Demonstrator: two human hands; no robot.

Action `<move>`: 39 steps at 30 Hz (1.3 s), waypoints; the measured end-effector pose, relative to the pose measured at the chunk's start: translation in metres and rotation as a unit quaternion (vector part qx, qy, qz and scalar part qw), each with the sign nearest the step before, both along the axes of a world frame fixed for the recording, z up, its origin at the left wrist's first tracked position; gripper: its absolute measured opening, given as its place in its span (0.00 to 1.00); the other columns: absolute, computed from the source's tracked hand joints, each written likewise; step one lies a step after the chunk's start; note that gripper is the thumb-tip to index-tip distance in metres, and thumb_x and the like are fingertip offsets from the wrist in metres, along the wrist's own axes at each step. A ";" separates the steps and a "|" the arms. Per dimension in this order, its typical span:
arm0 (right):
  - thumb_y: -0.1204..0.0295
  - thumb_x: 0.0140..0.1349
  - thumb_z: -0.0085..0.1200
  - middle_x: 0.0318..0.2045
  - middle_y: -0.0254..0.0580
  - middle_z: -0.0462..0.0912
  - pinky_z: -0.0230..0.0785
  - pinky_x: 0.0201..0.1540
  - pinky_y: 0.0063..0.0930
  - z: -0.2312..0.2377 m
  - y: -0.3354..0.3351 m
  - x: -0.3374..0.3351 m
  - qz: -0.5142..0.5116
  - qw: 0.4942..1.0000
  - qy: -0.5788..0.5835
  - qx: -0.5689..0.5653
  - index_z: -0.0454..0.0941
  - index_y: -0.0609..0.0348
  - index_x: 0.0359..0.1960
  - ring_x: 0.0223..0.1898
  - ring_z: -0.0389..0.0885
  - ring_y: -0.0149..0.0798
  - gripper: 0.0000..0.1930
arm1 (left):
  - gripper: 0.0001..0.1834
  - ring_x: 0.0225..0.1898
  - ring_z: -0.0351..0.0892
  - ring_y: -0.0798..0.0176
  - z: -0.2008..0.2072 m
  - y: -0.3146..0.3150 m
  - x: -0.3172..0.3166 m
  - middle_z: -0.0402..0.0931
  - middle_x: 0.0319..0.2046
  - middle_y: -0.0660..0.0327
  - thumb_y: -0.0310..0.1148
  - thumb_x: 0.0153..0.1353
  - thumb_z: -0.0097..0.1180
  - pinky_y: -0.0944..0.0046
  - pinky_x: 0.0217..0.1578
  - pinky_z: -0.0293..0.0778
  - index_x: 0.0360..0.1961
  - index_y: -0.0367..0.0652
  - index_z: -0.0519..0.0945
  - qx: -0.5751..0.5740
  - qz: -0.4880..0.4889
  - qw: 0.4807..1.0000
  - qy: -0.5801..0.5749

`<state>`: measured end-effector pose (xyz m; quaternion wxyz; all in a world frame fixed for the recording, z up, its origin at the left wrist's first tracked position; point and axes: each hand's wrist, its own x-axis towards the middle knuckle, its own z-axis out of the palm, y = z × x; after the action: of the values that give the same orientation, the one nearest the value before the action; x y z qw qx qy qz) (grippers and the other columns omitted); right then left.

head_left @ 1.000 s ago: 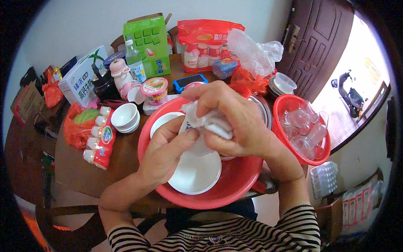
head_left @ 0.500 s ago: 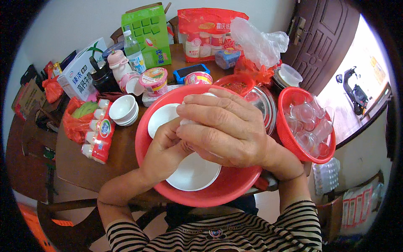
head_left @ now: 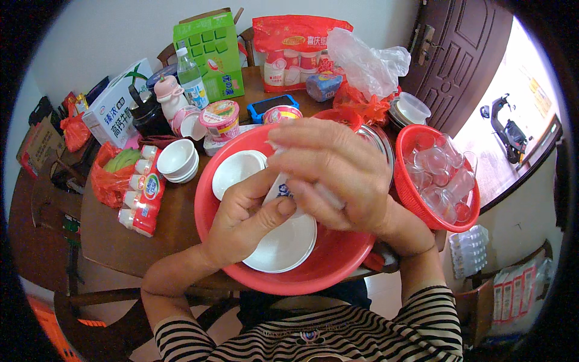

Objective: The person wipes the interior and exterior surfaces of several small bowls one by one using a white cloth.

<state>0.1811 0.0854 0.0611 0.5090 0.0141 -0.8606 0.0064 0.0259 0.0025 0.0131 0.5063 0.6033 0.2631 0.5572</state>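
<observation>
Above a red basin (head_left: 338,265), my left hand (head_left: 238,220) grips a white piece of tableware with a blue pattern (head_left: 279,188); most of it is hidden, so its shape is unclear. My right hand (head_left: 335,172) curls over the same piece, slightly blurred. Soft white material, seemingly a cloth (head_left: 274,146), peeks out by its fingertips. Below the hands, a large white bowl (head_left: 283,247) lies in the basin, with another sitting inside or under it. Smaller white bowls (head_left: 232,172) rest stacked at the basin's left side.
On the right stands a red basket of clear glasses (head_left: 437,172). Stacked white bowls (head_left: 178,160), a red-wrapped pack of small bottles (head_left: 145,196) and instant noodle cups (head_left: 219,117) sit left. Behind are a blue-edged phone (head_left: 272,107), green box (head_left: 211,54) and red bag of paper cups (head_left: 295,51).
My right hand's fingers have lifted and shifted slightly right, uncovering part of the white piece with its blue pattern. My left thumb now lies along it.
</observation>
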 end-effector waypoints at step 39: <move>0.72 0.45 0.56 0.32 0.43 0.78 0.72 0.37 0.32 -0.006 0.017 -0.001 -0.017 0.999 0.006 0.051 0.78 0.58 0.31 0.35 0.78 0.42 0.10 | 0.22 0.45 0.72 0.70 -0.006 0.015 -0.006 0.73 0.44 0.62 0.27 0.58 0.55 0.67 0.47 0.68 0.54 0.39 0.69 -0.048 0.021 0.998 -0.044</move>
<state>0.1801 0.1019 0.0547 0.5130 0.0255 -0.8568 -0.0457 0.0196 0.0171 0.0068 0.5343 0.5473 0.2795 0.5804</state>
